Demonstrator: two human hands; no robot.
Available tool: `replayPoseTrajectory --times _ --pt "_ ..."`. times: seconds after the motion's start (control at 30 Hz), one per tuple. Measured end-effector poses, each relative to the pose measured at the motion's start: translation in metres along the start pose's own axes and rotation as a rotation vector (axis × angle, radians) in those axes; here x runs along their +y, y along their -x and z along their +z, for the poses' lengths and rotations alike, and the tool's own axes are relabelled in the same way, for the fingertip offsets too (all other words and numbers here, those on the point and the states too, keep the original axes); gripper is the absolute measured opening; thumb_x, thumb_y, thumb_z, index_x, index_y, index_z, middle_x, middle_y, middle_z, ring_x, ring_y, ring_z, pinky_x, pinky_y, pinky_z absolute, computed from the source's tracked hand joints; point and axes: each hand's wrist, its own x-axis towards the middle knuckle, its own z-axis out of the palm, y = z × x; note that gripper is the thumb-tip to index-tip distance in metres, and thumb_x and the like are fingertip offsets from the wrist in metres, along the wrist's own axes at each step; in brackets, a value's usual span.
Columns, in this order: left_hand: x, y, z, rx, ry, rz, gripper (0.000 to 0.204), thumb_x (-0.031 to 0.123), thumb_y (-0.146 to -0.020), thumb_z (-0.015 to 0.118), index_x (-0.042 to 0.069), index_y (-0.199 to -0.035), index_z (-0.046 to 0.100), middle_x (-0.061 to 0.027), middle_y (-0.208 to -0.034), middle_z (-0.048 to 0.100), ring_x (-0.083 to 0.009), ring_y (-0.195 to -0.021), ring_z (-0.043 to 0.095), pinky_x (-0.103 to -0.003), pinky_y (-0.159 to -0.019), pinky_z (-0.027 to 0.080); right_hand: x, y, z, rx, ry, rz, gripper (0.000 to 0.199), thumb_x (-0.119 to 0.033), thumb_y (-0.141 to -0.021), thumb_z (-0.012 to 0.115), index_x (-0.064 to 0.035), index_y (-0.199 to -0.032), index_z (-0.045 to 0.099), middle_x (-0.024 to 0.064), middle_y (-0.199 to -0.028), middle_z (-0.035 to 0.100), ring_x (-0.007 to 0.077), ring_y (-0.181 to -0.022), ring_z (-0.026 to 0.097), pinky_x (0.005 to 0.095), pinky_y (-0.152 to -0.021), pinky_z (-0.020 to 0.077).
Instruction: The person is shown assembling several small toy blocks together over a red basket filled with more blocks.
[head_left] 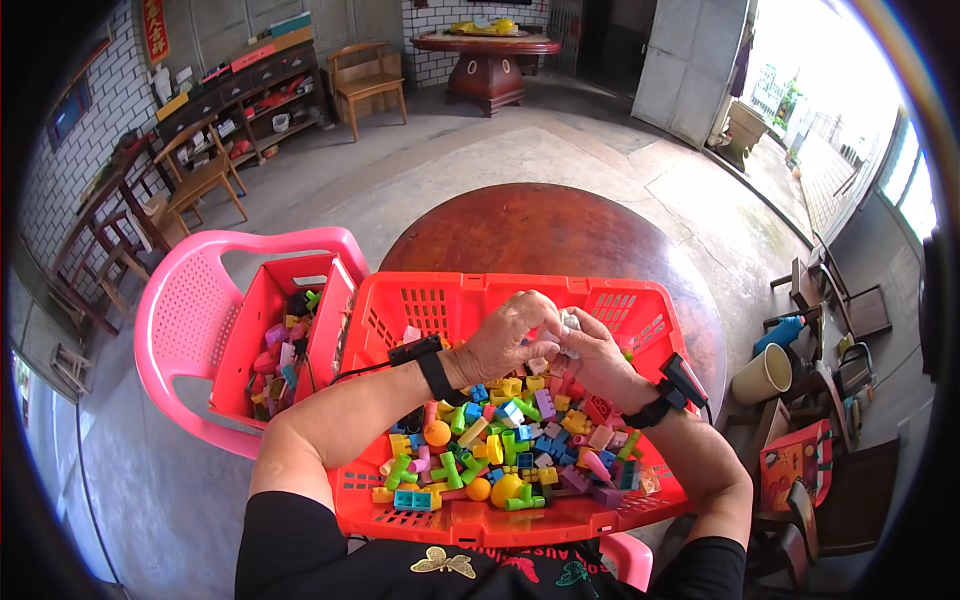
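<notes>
My left hand (512,335) and my right hand (598,358) meet over the far middle of a large red plastic basket (460,283). Between their closed fingertips is a small whitish-grey piece (570,322); its exact kind is mostly hidden by the fingers. Below the hands, the basket holds a heap of colourful toy building blocks (545,405) and tube-shaped connector pieces (450,468). An orange ball (437,433) lies among them on the left. Black straps with small dark devices circle both wrists.
The basket rests on a round brown wooden table (540,225). At the left, a pink plastic chair (185,300) carries a smaller red bin (232,360) with more blocks. A cream bucket (765,375) and wooden stools stand on the right. A thin cable trails from the left wrist.
</notes>
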Motion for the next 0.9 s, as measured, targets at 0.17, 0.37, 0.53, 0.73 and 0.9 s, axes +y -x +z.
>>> replayPoseTrajectory --times 0.17,0.37,0.53,0.73,0.9 --pt "0.002 0.002 0.0 0.0 0.209 -0.366 0.029 0.017 -0.079 0.069 0.007 -0.102 0.055 -0.0073 -0.096 0.055 -0.0208 -0.092 0.057 -0.032 -0.073 0.048 0.004 -0.001 -0.008 -0.053 0.167 -0.015 0.019 -0.022 -0.095 0.047 -0.0062 -0.106 0.051 0.0018 -0.088 0.057 0.0101 -0.078 0.057 0.0238 -0.068 0.0466" --pt "-0.005 0.0 -0.002 -0.08 0.035 -0.243 0.033 0.028 -0.078 0.071 0.006 -0.099 0.056 -0.0074 -0.094 0.056 -0.0221 -0.091 0.057 -0.032 -0.075 0.047 0.005 -0.001 -0.003 0.002 0.178 -0.033 0.017 -0.022 -0.094 0.048 -0.0066 -0.1 0.052 0.003 -0.083 0.057 0.0109 -0.072 0.056 0.0244 -0.065 0.0455" --pt "0.0 -0.006 -0.006 -0.118 -0.046 -0.15 0.033 0.026 -0.076 0.071 0.007 -0.097 0.055 -0.0095 -0.093 0.056 -0.0295 -0.092 0.056 -0.038 -0.081 0.046 0.004 -0.001 -0.006 0.041 0.112 -0.045 0.015 -0.022 -0.093 0.046 -0.0082 -0.095 0.051 0.0035 -0.082 0.057 0.012 -0.07 0.057 0.025 -0.063 0.0467" --pt "0.003 -0.001 -0.003 -0.101 -0.165 0.043 0.035 0.015 -0.069 0.073 0.008 -0.096 0.053 -0.0088 -0.093 0.056 -0.0307 -0.094 0.055 -0.041 -0.082 0.046 -0.003 -0.004 -0.008 -0.004 0.045 0.05 0.014 -0.023 -0.095 0.047 -0.01 -0.1 0.05 0.0015 -0.086 0.057 0.0109 -0.075 0.058 0.0247 -0.06 0.0493" --pt "0.003 0.003 0.004 -0.092 -0.173 0.118 0.034 0.011 -0.068 0.073 0.008 -0.095 0.052 -0.0097 -0.092 0.056 -0.0307 -0.093 0.055 -0.04 -0.082 0.046 -0.001 -0.001 -0.006 -0.043 0.064 0.091 0.015 -0.019 -0.096 0.046 -0.0091 -0.106 0.049 0.0004 -0.089 0.056 0.01 -0.077 0.059 0.0232 -0.061 0.0494"
